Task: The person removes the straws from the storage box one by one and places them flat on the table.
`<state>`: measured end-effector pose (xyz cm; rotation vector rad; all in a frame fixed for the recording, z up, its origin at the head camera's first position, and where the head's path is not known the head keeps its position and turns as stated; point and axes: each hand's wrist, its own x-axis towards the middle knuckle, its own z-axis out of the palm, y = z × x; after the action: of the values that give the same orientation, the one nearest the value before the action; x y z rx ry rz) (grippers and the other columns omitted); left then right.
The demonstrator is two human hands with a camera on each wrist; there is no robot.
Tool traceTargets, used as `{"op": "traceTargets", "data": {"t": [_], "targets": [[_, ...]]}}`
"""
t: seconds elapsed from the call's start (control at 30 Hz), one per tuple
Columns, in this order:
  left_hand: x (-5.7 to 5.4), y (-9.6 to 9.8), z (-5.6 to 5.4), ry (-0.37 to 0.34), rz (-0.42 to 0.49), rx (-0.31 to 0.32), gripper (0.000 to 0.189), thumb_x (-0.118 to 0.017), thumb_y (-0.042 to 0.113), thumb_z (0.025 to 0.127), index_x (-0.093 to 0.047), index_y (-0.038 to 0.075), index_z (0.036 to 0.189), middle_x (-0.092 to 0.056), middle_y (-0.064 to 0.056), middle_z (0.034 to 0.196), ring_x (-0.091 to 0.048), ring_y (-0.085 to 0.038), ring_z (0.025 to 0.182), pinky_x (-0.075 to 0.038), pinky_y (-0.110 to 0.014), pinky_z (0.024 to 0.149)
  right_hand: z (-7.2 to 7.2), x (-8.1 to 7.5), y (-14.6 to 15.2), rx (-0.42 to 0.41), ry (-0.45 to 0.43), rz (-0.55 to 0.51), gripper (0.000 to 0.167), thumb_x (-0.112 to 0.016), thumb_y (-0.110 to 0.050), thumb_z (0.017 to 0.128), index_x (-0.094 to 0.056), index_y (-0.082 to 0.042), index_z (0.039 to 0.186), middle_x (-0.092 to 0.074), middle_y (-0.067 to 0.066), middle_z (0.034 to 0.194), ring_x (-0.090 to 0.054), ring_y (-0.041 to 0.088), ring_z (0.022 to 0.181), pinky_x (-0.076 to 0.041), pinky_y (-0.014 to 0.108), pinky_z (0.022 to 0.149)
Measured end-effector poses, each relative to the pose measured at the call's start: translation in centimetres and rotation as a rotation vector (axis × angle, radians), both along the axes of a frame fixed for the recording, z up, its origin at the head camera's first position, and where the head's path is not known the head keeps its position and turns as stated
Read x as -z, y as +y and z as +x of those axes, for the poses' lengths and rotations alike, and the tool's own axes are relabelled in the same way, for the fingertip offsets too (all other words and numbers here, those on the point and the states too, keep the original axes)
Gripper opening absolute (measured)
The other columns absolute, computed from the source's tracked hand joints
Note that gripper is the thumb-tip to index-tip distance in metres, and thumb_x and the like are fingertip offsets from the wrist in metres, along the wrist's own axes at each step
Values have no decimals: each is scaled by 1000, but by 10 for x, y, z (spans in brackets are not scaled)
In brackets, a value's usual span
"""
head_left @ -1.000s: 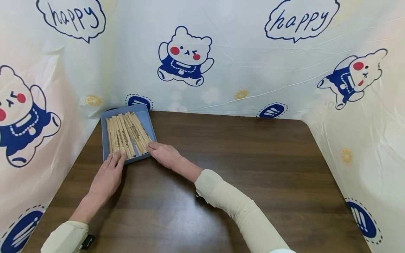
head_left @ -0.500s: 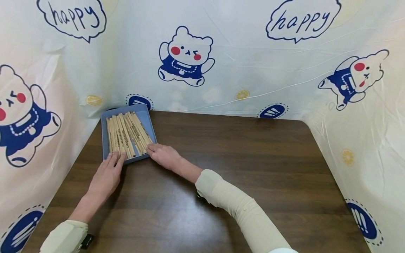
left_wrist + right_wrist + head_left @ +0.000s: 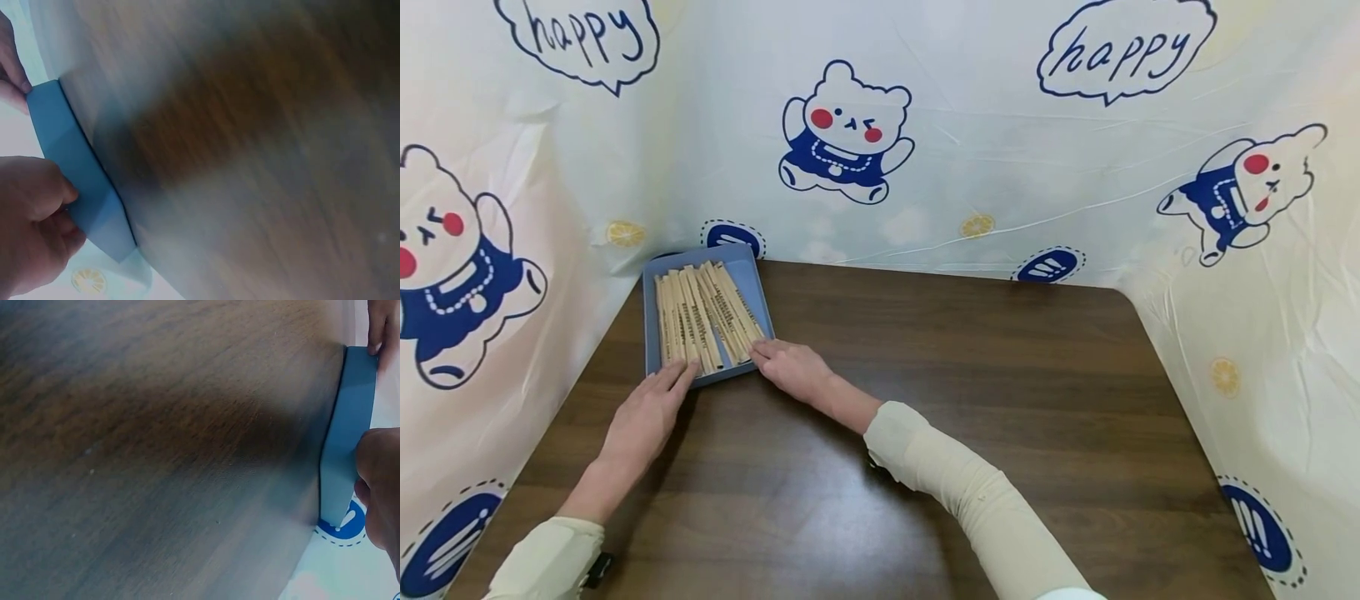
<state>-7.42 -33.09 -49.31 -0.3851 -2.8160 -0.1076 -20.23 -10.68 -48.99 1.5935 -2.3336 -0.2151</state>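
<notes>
A blue tray (image 3: 752, 296) lies at the table's far left corner, in the head view. Side by side in it are several slim beige sticks (image 3: 703, 321) with dark printing, their kind unclear. My left hand (image 3: 643, 417) grips the tray's near rim toward the left, fingers over the edge. At the near right corner, my right hand (image 3: 793, 371) pinches the rim. The left wrist view shows the tray's front wall (image 3: 78, 165) with the left thumb against its outside. From the right wrist, the same wall (image 3: 347, 434) appears beside the right hand (image 3: 382, 481); its fingertips are partly hidden.
The brown wooden table (image 3: 962, 417) stretches right and toward me from the tray. A pale printed cloth (image 3: 962, 150) with bear drawings hangs behind and along both sides. The tray's far edge is close to this cloth.
The left wrist has shifted slightly left and its fingers lie a little flatter at the rim. The head view has drifted slightly. The tray and right hand stay nearly in place.
</notes>
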Motion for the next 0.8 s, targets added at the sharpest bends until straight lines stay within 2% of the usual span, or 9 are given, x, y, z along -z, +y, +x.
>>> {"op": "traceTargets", "data": {"t": [0.5, 0.8], "targets": [[2, -1, 2, 31, 2, 7, 54, -58, -23, 84, -53, -9, 136, -54, -31, 134, -55, -46, 119, -44, -61, 100, 1, 8, 3, -8, 39, -71, 34, -48, -11, 106, -62, -10, 137, -58, 5, 141, -52, 16, 131, -42, 24, 106], [3, 3, 1, 51, 7, 45, 57, -62, -24, 80, -55, -9, 135, -56, -31, 131, -56, -46, 117, -46, -62, 97, 3, 10, 12, -18, 44, -102, 34, -48, -11, 106, -63, -9, 137, -58, 5, 139, -53, 17, 130, -43, 24, 106]]}}
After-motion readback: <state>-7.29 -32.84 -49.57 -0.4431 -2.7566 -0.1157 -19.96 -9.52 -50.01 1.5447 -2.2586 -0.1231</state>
